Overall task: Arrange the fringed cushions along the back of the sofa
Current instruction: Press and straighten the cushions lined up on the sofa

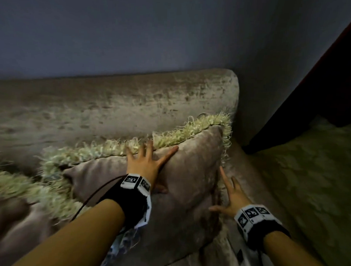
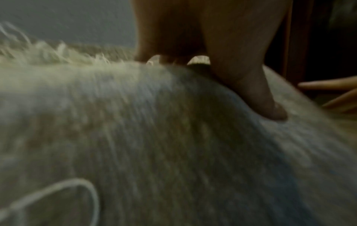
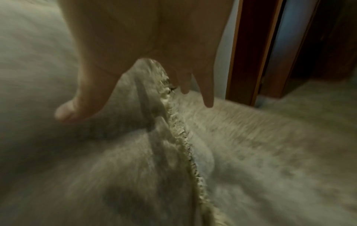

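Observation:
A taupe velvet cushion (image 1: 185,173) with pale shaggy fringe leans against the sofa back (image 1: 112,102) at the right end. My left hand (image 1: 147,161) lies flat on its upper face with fingers spread, fingertips reaching the top fringe; in the left wrist view the thumb (image 2: 266,100) presses into the fabric. My right hand (image 1: 231,198) is open with straight fingers beside the cushion's right edge, over its side fringe (image 3: 181,137). A second fringed cushion (image 1: 19,207) lies blurred at the lower left.
The sofa's right armrest (image 1: 254,185) runs just right of the cushion. Beyond it are a pale carpet (image 1: 312,177) and a dark wooden door frame (image 3: 249,50). A grey wall (image 1: 134,32) stands behind the sofa.

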{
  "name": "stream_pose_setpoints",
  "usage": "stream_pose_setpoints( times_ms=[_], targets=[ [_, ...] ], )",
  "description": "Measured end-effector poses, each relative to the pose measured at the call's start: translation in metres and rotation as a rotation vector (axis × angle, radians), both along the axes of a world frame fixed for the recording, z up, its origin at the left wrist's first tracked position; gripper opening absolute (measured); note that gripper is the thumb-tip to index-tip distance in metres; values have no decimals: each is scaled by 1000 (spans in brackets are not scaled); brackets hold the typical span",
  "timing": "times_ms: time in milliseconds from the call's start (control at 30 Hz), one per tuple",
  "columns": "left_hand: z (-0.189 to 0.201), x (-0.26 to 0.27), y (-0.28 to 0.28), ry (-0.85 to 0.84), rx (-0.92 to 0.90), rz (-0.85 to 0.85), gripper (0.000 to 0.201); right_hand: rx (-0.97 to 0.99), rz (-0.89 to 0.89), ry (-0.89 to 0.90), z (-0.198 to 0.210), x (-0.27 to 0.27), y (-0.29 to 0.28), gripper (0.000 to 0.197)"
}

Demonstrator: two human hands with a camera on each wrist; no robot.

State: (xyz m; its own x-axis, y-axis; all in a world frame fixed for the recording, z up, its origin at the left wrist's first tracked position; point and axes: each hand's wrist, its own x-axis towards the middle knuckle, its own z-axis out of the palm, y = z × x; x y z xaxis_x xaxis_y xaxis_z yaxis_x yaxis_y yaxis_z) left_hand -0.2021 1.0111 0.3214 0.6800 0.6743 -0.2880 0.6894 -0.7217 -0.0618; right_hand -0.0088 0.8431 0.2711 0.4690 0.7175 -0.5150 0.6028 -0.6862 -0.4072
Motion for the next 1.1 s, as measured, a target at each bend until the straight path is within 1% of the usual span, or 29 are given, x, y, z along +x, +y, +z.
stream_pose_setpoints(
  times_ms=[100,233,300,367,400,433,500,567,633,767,933,1100],
  targets=[
    [-18,5,9,31,72,46,120,88,-21,79,-24,15,20,130],
    [-34,9,18,77,121,84,119,204,-119,169,-53,23,41,137],
    [-37,12,19,99,116,84,119,229,-135,208,-63,24,50,147],
    [-38,14,19,122,104,93,118,244,-197,256,-79,26,57,159],
    [-37,15,18,135,97,94,117,249,-226,275,-85,25,58,161],
    [-36,16,17,146,87,95,116,257,-247,286,-85,22,58,158],
    [-33,18,14,151,61,94,116,262,-290,304,-80,16,51,145],
    [-27,17,8,150,26,104,115,250,-315,294,-71,13,41,134],
    [-19,12,-1,152,-12,118,114,233,-310,273,-59,10,30,130],
    [4,0,-13,130,-82,103,114,226,-273,262,-20,0,11,121],
    [46,-8,-23,28,-93,83,114,251,-250,168,40,4,-4,123],
    [89,-19,-35,-103,-102,118,117,290,-133,21,121,10,-5,124]
  ],
)
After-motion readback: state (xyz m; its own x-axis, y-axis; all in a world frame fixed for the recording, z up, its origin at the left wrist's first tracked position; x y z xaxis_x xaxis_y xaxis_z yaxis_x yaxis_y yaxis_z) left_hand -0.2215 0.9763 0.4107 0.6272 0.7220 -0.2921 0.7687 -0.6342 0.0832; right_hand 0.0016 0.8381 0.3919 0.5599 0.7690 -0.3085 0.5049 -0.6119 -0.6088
